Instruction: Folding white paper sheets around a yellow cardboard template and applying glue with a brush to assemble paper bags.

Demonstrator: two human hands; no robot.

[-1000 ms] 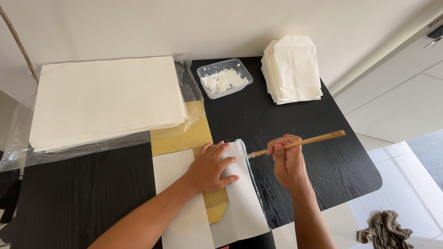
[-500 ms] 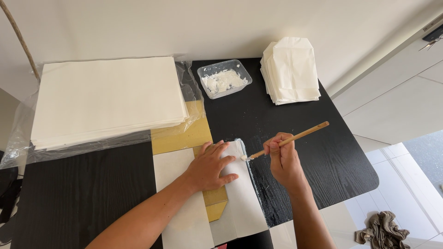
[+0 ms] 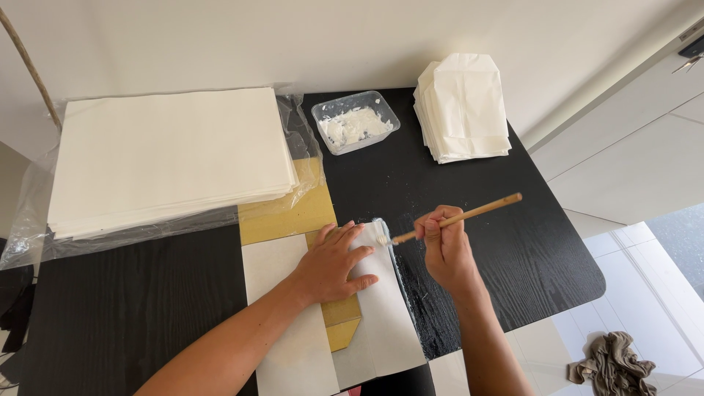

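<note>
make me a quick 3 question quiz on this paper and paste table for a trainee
1. True or false: the left hand presses flat on the folded white sheet.
2. Which end of the wooden stick meets the sheet's top edge? A. the tip with white paste B. the bare end C. neither
3. Fill in: the clear tub of white paste sits between the big paper stack in plastic wrap and the pile of ______ white bags.

Key
1. True; the fingers are spread on it, over the yellow card template.
2. A; the right hand holds the stick with its tip at that edge.
3. Folded.
</note>
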